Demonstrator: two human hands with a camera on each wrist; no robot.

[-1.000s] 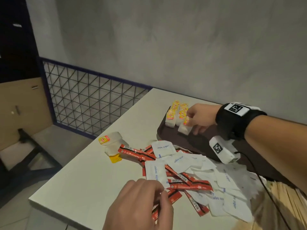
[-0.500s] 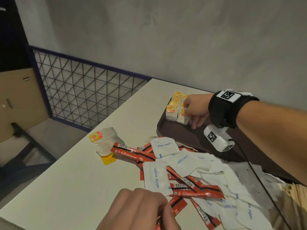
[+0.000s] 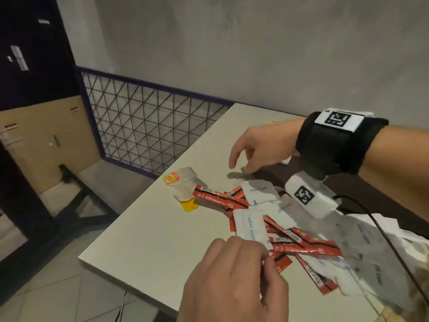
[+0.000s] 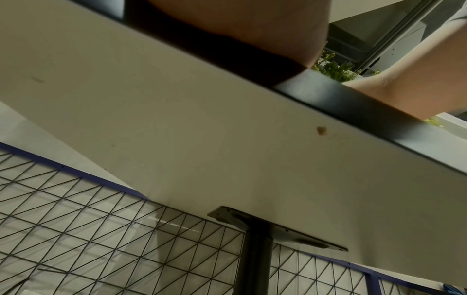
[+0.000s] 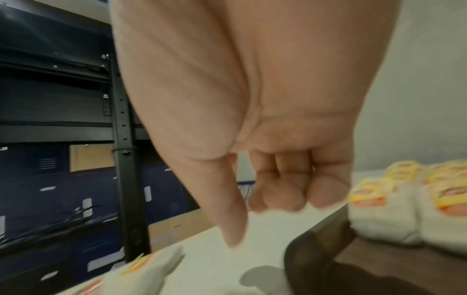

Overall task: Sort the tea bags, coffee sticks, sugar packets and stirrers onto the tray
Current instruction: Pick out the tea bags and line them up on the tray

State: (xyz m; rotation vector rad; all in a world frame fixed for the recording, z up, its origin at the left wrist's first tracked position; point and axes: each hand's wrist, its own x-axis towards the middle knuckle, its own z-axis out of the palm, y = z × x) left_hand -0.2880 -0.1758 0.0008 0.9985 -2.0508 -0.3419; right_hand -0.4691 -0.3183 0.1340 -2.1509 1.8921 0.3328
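The right hand (image 3: 260,147) is held above the table (image 3: 148,231) with nothing in it, fingers loosely curled and thumb hanging down, as the right wrist view confirms; it hovers between the tray corner (image 5: 316,251) and the two loose tea bags (image 3: 183,182), which lie at about ten o'clock of the mixed pile. On the tray, a row of sorted tea bags (image 5: 404,209) is seen standing just beside that corner, at three o'clock of the hand. The left hand (image 3: 234,280) is curled at the six o'clock edge of the pile, on top of red coffee sticks (image 3: 222,201); whether one is actually pinched cannot be told, since the fingertips are hidden. Sugar packets (image 3: 251,226) are strewn across and under the sticks, toward three o'clock.

The step in hand is judged to be the fetching of the remaining tea bags. It is best done by a reach toward nine o'clock, with both bags pinched together at their paper bodies rather than by the yellow tags, so that strings are not trailed through the sticks; they should then be set upright against the existing row, tags facing the same way. The pile is better left undisturbed, since thin packets slide easily toward the table edge.
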